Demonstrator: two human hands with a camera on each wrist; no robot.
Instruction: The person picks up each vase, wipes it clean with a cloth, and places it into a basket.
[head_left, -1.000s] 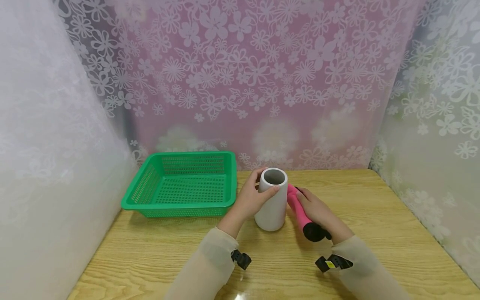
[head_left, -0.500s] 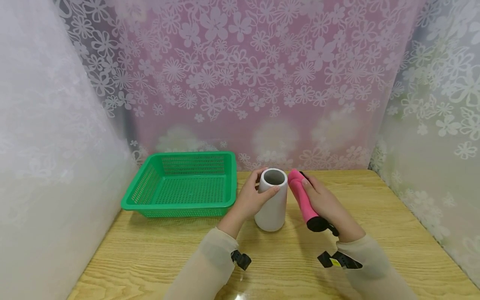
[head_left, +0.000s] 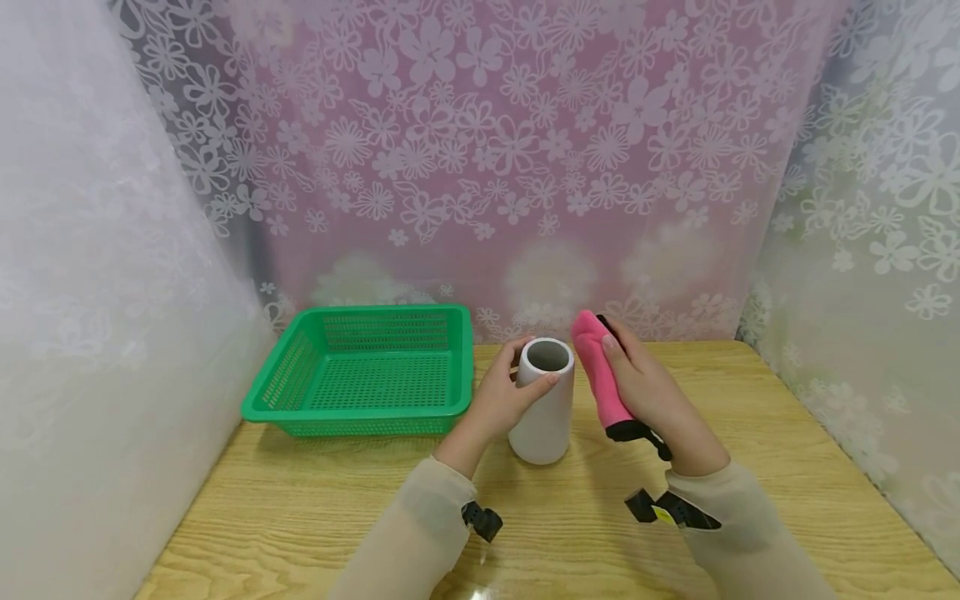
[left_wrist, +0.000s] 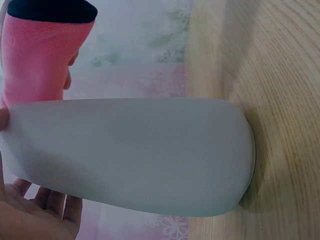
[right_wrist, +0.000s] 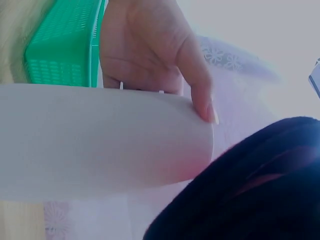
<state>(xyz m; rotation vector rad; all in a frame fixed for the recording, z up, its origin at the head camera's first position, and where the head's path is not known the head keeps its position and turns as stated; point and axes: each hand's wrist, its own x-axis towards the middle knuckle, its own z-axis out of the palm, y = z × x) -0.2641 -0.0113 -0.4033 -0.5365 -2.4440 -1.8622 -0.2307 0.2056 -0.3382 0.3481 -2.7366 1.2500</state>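
Note:
A tall white vase (head_left: pixel 542 425) stands upright on the table, its round mouth facing up. My left hand (head_left: pixel 498 400) grips it near the rim, thumb on the near side and fingers behind. To its right my right hand (head_left: pixel 651 392) holds a soft pink fleecy roll (head_left: pixel 600 375) with a black end and a dangling black strap. The roll is tilted, its top end raised above the level of the vase rim. In the left wrist view the fleecy roll (left_wrist: pixel 37 60) shows beyond the vase (left_wrist: pixel 130 155). Dark folds (right_wrist: pixel 240 190) of it fill the right wrist view's lower corner.
A green perforated plastic basket (head_left: pixel 357 412) sits on the left of the wood-grain table (head_left: pixel 322 517). Flower-patterned curtains (head_left: pixel 480 167) hang behind and at both sides. Small black devices (head_left: pixel 482 521) are strapped to both sleeved wrists.
My right hand has lifted the pink fleecy roll up from beside the vase, raising its top end above the rim. My left hand keeps its grip on the vase.

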